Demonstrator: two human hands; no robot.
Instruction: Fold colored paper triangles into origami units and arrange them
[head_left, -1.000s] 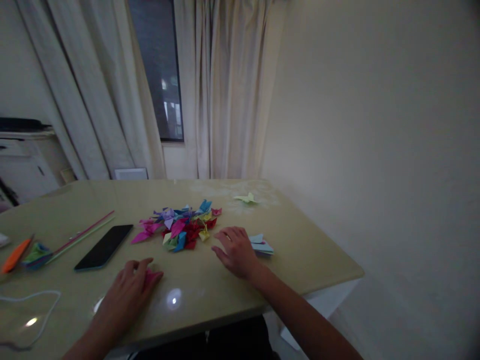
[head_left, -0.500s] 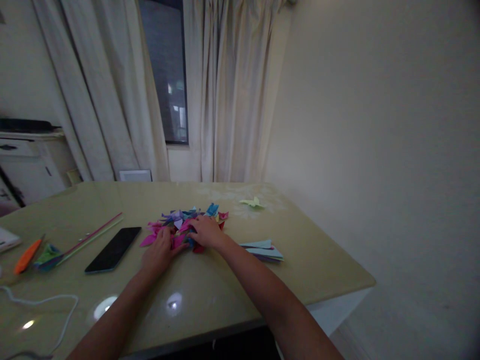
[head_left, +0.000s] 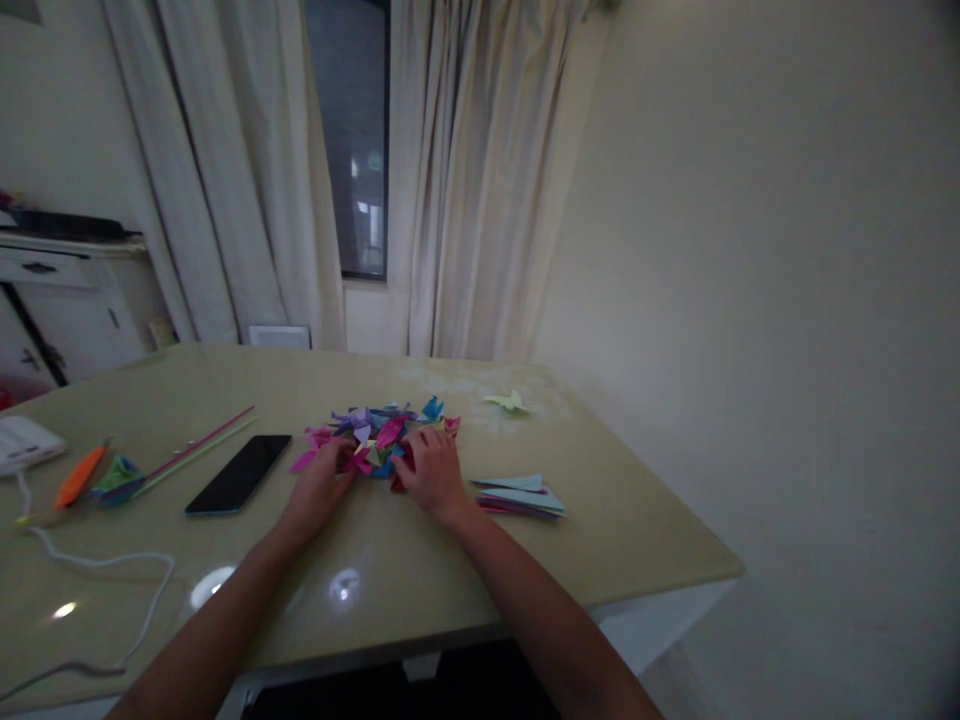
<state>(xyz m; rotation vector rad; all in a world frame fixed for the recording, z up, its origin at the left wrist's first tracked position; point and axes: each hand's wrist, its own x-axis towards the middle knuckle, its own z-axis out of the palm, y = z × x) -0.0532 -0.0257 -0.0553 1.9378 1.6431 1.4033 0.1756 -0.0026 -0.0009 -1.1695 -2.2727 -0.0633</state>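
Note:
A heap of folded paper cranes (head_left: 375, 430) in pink, purple, blue and red lies on the table between my hands. My left hand (head_left: 321, 482) rests against the heap's near left side, its fingers curved loosely beside pink paper. On the right side, my right hand (head_left: 433, 470) cups the edge, fingers apart and touching red and blue pieces. Some fingertips are hidden among the paper. One pale green paper crane (head_left: 510, 402) sits alone farther back. A stack of coloured paper strips (head_left: 521, 496) lies to the right of my right hand.
Left of the heap lies a black phone (head_left: 238, 475). Beyond it are thin pink and green sticks (head_left: 199, 445), a green-and-blue paper piece (head_left: 116, 480) and an orange-handled tool (head_left: 79, 476). A white cable (head_left: 105, 560) runs from a white box (head_left: 28, 444). A wall borders the table's right side.
My hands have moved apart from over the heap to its two sides, uncovering pink and blue pieces in the middle. The view has shifted slightly.

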